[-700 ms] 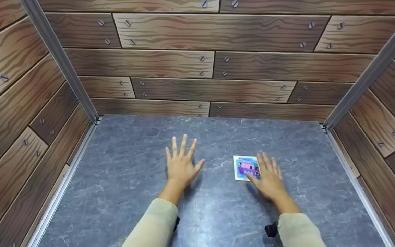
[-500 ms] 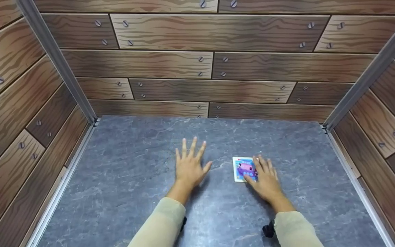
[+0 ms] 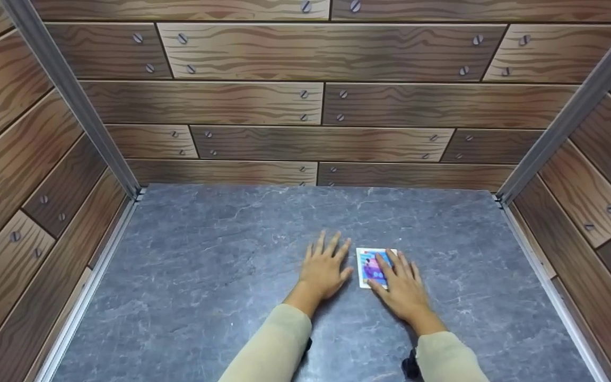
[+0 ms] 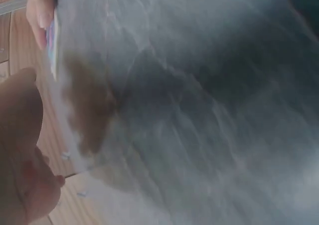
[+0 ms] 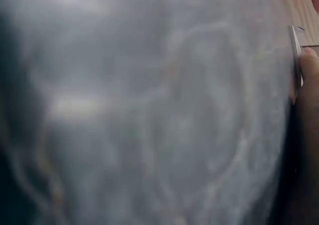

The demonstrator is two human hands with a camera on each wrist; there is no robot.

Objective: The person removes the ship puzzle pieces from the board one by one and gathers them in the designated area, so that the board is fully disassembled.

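A small, flat, near-square picture board (image 3: 370,271) with a white border and a pink, purple and blue print lies on the grey floor. My right hand (image 3: 403,291) rests over its right part with straight fingers, covering some of the print. The thumb lies across its near edge. My left hand (image 3: 322,271), fingers extended and a little spread, is just left of the board with a narrow gap between. In the left wrist view, the board's edge (image 4: 53,55) shows beneath the right hand's fingers (image 4: 41,10). The right wrist view catches the thumb (image 5: 310,68) against the board's pale edge (image 5: 295,50).
A grey marbled surface (image 3: 204,276) spreads out under both hands. Wood-plank-patterned panels (image 3: 263,101) stand at the back, left and right. Metal rails (image 3: 98,286) run along the sides, with posts in the back corners. Dark wrist devices (image 3: 410,365) show by the sleeves.
My left hand has moved right and a little nearer, up close to the board. My right hand has shifted left, further over the board. The head view has turned slightly.
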